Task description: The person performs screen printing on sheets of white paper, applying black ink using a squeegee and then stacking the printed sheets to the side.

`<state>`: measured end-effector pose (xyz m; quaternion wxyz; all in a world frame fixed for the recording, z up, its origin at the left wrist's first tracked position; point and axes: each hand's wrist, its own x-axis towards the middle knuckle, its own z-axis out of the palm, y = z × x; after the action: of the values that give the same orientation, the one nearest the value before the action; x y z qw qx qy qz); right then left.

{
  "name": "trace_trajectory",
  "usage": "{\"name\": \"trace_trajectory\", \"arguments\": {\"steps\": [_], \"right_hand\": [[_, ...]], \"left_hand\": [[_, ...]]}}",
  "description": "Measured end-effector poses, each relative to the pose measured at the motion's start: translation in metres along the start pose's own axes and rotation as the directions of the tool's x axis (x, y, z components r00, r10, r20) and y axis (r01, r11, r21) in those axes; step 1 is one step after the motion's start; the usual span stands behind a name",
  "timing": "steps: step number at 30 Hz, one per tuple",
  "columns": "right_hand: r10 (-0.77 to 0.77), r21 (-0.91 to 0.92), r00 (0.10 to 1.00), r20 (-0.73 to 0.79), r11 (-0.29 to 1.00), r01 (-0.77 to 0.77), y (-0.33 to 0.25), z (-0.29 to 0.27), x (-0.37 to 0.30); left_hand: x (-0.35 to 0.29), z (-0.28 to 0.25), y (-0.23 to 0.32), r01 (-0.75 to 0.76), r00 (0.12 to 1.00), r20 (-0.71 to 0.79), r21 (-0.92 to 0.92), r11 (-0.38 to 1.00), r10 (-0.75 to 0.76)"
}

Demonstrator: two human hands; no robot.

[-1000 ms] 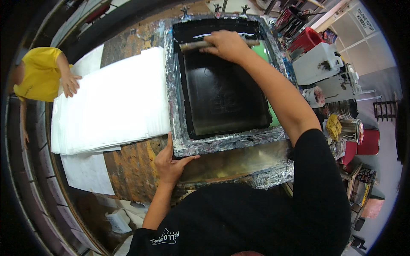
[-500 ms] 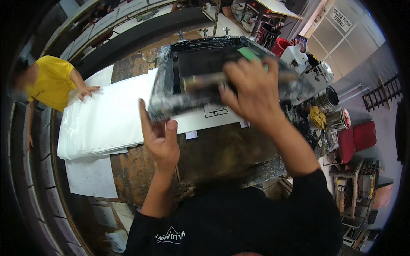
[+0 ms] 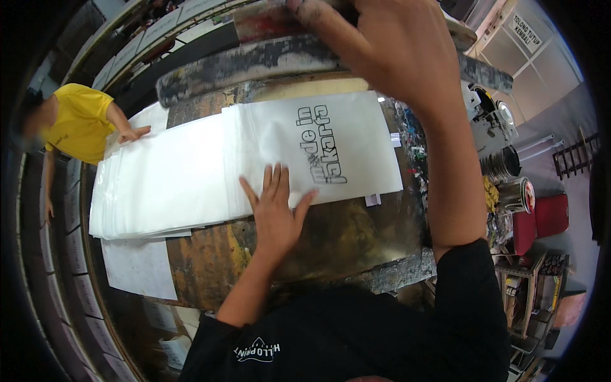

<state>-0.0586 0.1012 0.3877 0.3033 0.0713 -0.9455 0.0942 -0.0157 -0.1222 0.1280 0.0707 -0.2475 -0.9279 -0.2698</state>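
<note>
A white plastic bag (image 3: 369, 140) with black printed outline lettering lies on the wooden worktable, at the right end of a stack of white bags (image 3: 172, 165). On its lower left part rests my left hand (image 3: 278, 213), open with the fingers spread. An ink-smeared screen printing frame (image 3: 254, 62) stands raised beyond the bag, its near edge lifted off it. My right hand (image 3: 401, 48) is up at the top edge of the view by the frame. Its fingers are mostly cut off there, so its grip is hidden.
At the left a co-worker in a yellow shirt (image 3: 79, 118) has a hand (image 3: 133, 132) on the far end of the stack. Paint cans (image 3: 515, 194) and a yellow rag (image 3: 490, 194) sit at the right, near a red chair (image 3: 550, 214). White tape tabs (image 3: 373, 200) edge the bag.
The frame has gone up and away, uncovering the printed bag. My right hand rose with it; the squeegee it gripped is out of sight. My left hand came down onto the bag.
</note>
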Motion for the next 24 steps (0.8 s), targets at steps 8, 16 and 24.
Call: {"name": "trace_trajectory", "arguments": {"steps": [8, 16, 24], "right_hand": [[-0.080, -0.087, 0.993, -0.090, 0.994, 0.072, -0.015, 0.006, -0.031], [-0.057, -0.114, 0.998, -0.033, 0.992, 0.053, -0.010, 0.013, -0.043], [-0.070, -0.100, 0.995, -0.067, 0.993, 0.063, 0.003, 0.017, -0.030]], "left_hand": [[-0.005, -0.059, -0.092, 0.171, 0.919, -0.326, -0.179, 0.969, -0.222], [-0.006, -0.034, -0.045, -0.153, 0.969, -0.193, 0.021, 0.988, 0.154], [-0.001, 0.153, 0.018, -0.339, 0.939, 0.103, 0.096, 0.936, 0.329]]}}
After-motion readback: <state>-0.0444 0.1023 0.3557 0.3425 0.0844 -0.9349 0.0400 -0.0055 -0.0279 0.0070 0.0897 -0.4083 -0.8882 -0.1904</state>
